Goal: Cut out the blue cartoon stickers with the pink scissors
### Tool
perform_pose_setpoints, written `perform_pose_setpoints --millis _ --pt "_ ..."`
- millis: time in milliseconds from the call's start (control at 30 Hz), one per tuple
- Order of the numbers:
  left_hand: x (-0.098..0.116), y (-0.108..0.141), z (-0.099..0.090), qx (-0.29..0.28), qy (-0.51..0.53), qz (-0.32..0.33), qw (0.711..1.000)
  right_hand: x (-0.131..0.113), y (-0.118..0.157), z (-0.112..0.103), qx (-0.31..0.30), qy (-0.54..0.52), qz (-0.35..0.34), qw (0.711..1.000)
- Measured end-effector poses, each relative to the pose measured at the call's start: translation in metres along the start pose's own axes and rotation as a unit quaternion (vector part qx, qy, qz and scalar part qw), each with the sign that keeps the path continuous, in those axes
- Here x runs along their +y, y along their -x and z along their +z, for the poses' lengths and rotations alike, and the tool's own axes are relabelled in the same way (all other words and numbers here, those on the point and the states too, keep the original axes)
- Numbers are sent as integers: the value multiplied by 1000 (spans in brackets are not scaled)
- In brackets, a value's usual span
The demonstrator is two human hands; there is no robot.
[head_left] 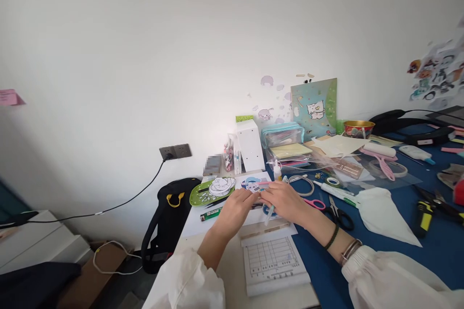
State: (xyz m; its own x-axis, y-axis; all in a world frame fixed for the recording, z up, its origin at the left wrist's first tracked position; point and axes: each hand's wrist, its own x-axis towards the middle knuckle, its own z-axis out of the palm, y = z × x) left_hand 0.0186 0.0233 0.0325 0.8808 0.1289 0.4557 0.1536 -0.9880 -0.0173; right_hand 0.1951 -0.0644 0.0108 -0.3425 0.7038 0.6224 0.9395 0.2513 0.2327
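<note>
My left hand [235,207] is closed with its fingers bent inward, meeting the fingertips of my right hand [284,201] over the desk. Whatever lies between the fingertips is hidden and too small to name. Out from under my right hand a slim, translucent stick with a teal part [269,215] points down. Above the fingers shows a thin pink strip [261,184]. Under and behind both hands is a white sheet with a blue cartoon figure [250,183]. Close to my right hand lie pink-handled scissors [316,203].
On the left are a green tray [197,196] and a green lighter-like item [211,214]. A printed notepad [273,263] lies in front. To the right are black scissors [340,217], a white cloth-like piece [386,212] and pliers [424,217]. A white glue bottle [277,170] stands behind.
</note>
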Motion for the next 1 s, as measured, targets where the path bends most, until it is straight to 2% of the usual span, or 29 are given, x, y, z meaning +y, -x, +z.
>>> perform_pose_setpoints --millis 133,300,400,500,600,700,867,1000 --pt "2 0 -9 -20 73 -18 997 4 -1 -3 8 -6 -31 999" --pt "7 0 -17 -23 181 -89 979 1 -5 1 31 -19 -54 998" --pt "-6 7 -23 -15 235 -136 962 12 -2 -3 64 -35 -38 997" --pt "-34 21 -30 22 278 -197 940 36 7 -15 123 -48 25 991" --pt "-51 29 -26 75 320 -249 911 51 12 -25 215 -62 135 965" --pt "-37 22 -6 76 367 -252 892 44 10 -27 273 -96 208 934" --pt "5 8 24 69 436 -241 865 21 11 -20 300 -191 312 881" --pt "11 8 32 70 464 -241 850 16 12 -11 294 -285 380 829"
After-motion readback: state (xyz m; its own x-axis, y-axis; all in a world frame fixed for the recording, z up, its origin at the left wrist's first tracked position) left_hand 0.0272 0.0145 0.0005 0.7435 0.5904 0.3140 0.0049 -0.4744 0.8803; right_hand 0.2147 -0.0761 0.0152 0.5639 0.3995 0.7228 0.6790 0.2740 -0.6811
